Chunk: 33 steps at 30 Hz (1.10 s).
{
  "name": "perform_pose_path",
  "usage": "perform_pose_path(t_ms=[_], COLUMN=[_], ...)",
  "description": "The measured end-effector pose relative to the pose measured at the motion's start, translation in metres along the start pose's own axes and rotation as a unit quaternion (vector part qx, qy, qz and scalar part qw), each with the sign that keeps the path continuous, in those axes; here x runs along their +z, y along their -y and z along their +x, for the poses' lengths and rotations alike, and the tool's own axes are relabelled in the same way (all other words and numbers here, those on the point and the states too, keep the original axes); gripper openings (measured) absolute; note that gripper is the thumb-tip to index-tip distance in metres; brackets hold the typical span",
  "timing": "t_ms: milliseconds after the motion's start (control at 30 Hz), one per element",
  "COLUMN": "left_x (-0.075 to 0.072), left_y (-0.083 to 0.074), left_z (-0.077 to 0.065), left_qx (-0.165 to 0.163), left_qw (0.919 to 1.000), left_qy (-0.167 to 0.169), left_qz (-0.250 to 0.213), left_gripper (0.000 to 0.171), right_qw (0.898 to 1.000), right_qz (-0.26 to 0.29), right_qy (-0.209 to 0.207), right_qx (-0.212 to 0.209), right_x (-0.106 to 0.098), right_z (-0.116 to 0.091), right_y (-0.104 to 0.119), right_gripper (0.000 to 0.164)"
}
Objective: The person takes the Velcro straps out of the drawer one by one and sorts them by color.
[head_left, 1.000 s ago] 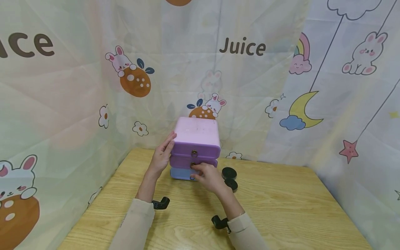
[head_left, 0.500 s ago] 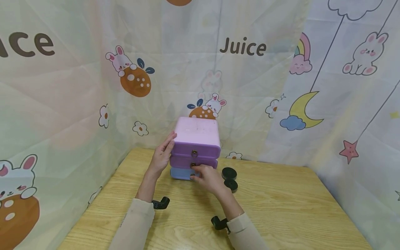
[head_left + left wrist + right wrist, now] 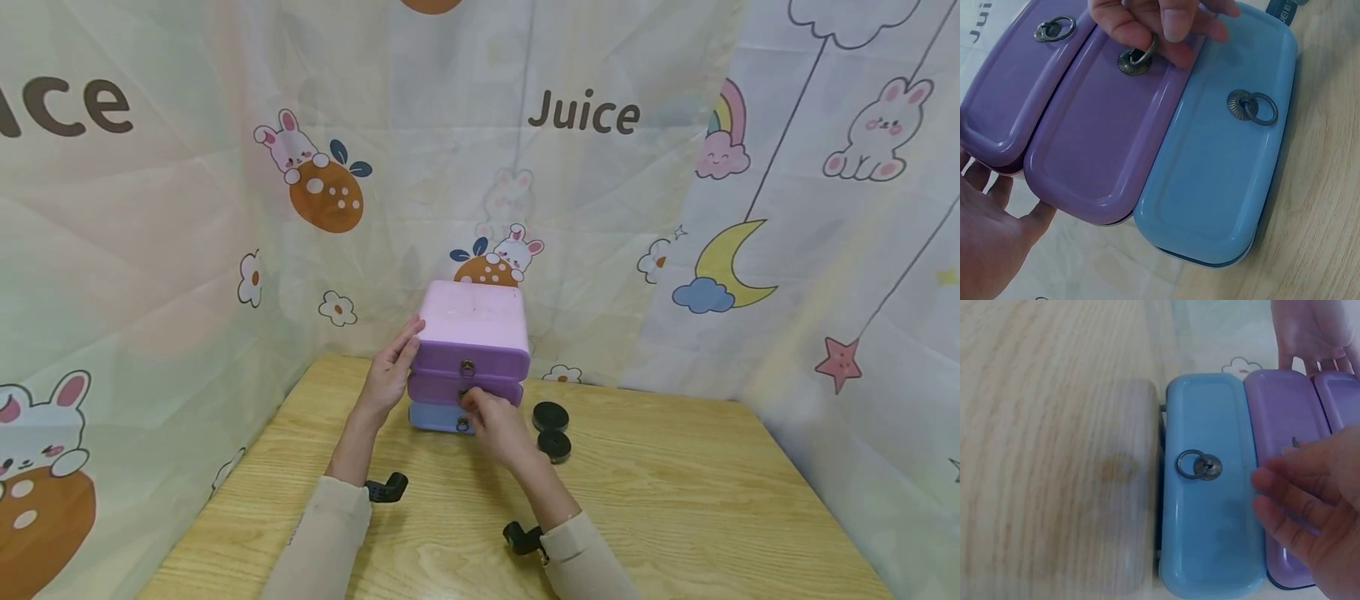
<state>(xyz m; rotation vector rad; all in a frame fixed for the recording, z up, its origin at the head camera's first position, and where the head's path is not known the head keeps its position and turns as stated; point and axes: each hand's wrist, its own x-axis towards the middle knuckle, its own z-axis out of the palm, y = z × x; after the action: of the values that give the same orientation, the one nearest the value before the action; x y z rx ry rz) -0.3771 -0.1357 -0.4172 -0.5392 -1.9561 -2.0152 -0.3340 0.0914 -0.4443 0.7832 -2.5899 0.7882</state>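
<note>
Fingertips raised since earlier, the middle ring is pinched by the right hand, the chest beyond it braced by the straight-fingered left hand; grip seemingly set, pulling needed.

You are in a small curtained-off tabletop booth, though you cannot tell from here whether a home, studio or lab surrounds it. Creased fabric sheets hang to your left, ahead and to your right, screening a wood-grain table. Their nursery-style prints show a white rabbit, a yellow moon and "Juice" lettering. Your black wrist cameras suggest a recording setup.
</note>
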Motion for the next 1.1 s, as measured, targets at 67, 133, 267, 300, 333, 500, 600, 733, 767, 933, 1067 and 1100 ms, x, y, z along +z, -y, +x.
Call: perform_pose_path(t_ms=[67,133,267,300,333,500,600,733,767,933,1067,1100], left_x=[0.001,0.002,0.002,0.002,0.002,0.002,0.002,0.003,0.003,0.003,0.003,0.002], left_y=[0.000,-0.001,-0.002,-0.003,-0.003,-0.003,-0.003,-0.002,-0.002,-0.003,-0.002,-0.002], left_z=[0.000,0.001,0.000,0.000,0.000,0.000,0.001,0.002,0.002,0.001,0.000,0.000], left_qx=[-0.001,-0.002,-0.002,-0.002,-0.001,-0.001,-0.004,0.001,0.003,0.005,0.007,0.008], left_qw=[1.0000,1.0000,0.9999,0.9999,0.9999,0.9999,0.9999,1.0000,1.0000,0.9998,0.9998,0.9997], left_qy=[0.001,0.002,0.007,0.008,0.008,0.007,0.003,-0.006,-0.009,-0.015,-0.016,-0.016], left_qz=[-0.004,-0.009,-0.012,-0.012,-0.012,-0.015,-0.014,-0.003,0.000,0.008,0.012,0.013], left_gripper=[0.050,0.050,0.050,0.050,0.050,0.051,0.051,0.050,0.050,0.049,0.048,0.048], right_qw=[1.000,0.999,0.997,0.997,0.997,0.998,0.999,0.999,0.999,0.999,0.998,0.998], right_qz=[0.001,0.005,0.014,0.018,0.016,-0.004,-0.014,-0.018,-0.019,-0.025,-0.026,-0.023], right_qy=[-0.018,-0.036,-0.069,-0.073,-0.076,-0.061,-0.046,-0.029,-0.026,-0.006,-0.006,-0.010], right_qx=[-0.003,-0.006,-0.017,-0.018,-0.018,-0.014,-0.011,-0.010,-0.012,-0.029,-0.050,-0.055], right_x=[0.001,0.002,0.004,0.004,0.004,0.003,0.002,0.000,-0.001,-0.006,-0.011,-0.012], right_z=[0.000,-0.001,0.000,0.000,0.000,-0.001,-0.001,-0.001,-0.001,-0.002,-0.003,-0.003], right_y=[0.000,0.000,-0.001,-0.001,-0.001,-0.001,0.000,0.000,0.001,0.003,0.004,0.005], right_gripper=[0.011,0.010,0.009,0.009,0.009,0.010,0.011,0.012,0.011,0.009,0.007,0.006])
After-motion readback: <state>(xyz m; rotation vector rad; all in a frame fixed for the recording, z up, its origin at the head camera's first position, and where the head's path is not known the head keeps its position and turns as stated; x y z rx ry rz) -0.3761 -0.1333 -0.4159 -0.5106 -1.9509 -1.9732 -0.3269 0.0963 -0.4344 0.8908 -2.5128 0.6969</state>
